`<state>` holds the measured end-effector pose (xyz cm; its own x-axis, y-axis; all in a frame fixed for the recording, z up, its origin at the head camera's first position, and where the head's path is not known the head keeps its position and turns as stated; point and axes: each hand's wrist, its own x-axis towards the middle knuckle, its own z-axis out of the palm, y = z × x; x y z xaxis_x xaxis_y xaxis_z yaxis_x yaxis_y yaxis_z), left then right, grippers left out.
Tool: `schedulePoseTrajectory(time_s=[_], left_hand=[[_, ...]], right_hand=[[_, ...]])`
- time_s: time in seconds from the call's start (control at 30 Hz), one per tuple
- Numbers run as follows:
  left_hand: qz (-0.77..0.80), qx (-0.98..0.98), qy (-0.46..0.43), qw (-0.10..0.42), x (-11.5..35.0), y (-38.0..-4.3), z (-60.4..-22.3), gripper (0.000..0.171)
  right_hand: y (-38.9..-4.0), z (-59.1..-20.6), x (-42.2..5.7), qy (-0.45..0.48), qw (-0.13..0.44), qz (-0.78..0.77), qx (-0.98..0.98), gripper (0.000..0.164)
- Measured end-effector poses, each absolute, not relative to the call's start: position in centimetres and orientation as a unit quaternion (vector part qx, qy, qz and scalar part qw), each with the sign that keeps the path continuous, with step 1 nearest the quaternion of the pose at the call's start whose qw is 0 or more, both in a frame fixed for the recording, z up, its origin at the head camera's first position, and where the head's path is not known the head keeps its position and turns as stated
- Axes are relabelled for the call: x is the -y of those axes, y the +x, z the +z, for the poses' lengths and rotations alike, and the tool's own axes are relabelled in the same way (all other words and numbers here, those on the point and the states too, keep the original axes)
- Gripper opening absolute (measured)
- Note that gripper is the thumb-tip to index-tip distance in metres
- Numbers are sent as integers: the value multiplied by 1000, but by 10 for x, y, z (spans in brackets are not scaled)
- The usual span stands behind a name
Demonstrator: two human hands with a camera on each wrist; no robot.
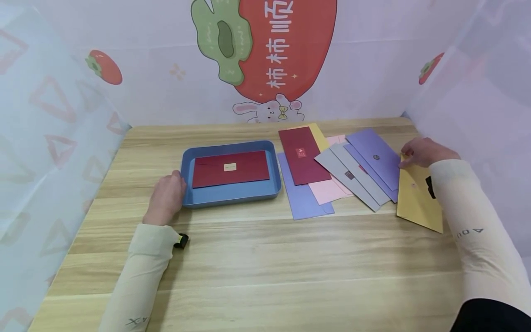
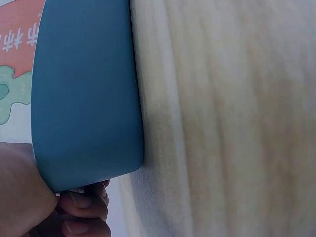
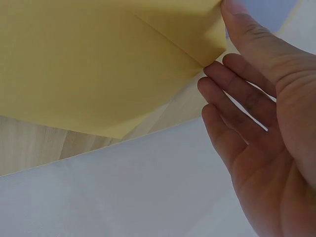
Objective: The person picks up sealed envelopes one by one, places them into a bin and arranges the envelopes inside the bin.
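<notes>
At the left, my left hand (image 1: pixel 167 192) grips the near-left edge of a blue tray (image 1: pixel 232 201). The left wrist view shows curled fingers (image 2: pixel 84 205) at the corner of the tray (image 2: pixel 89 89), partly hidden behind it. Inside the tray lies a dark red envelope (image 1: pixel 211 174) with a pale sticker. My right hand (image 1: pixel 427 151) pinches the top corner of a yellow envelope (image 1: pixel 419 198) at the far right. In the right wrist view, thumb and fingertips meet at the corner of that yellow envelope (image 3: pixel 98 64), while the other fingers extend loosely below it.
Between tray and right hand, envelopes overlap: purple (image 1: pixel 371 143), grey (image 1: pixel 342 168), pink (image 1: pixel 321 191), dark red (image 1: pixel 300 138), blue-violet (image 1: pixel 304 210), and another yellow one (image 1: pixel 318 133). A printed cloth (image 1: pixel 145 83) hangs behind the wooden table (image 1: pixel 290 267) and along both sides.
</notes>
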<state>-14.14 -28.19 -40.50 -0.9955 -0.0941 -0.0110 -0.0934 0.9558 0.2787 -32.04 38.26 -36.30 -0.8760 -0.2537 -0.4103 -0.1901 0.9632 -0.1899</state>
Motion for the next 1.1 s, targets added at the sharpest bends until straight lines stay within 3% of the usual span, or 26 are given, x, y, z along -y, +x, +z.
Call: schedulePoseTrajectory(time_s=[0.2, 0.63, 0.93, 1.1], left_hand=[[-141, 989, 43, 5, 282, -142, -405, 27], [-143, 988, 54, -7, 281, -142, -405, 29], [-146, 987, 58, -16, 281, -141, -405, 30], [-145, 988, 47, 4, 282, -141, -407, 28]], right_hand=[[-323, -367, -384, -121, 212, -71, -967, 55], [-319, -366, -394, -95, 208, -79, -970, 63], [-315, -354, -409, -93, 212, -104, -967, 36], [-312, -349, -420, -111, 231, -105, -961, 19]])
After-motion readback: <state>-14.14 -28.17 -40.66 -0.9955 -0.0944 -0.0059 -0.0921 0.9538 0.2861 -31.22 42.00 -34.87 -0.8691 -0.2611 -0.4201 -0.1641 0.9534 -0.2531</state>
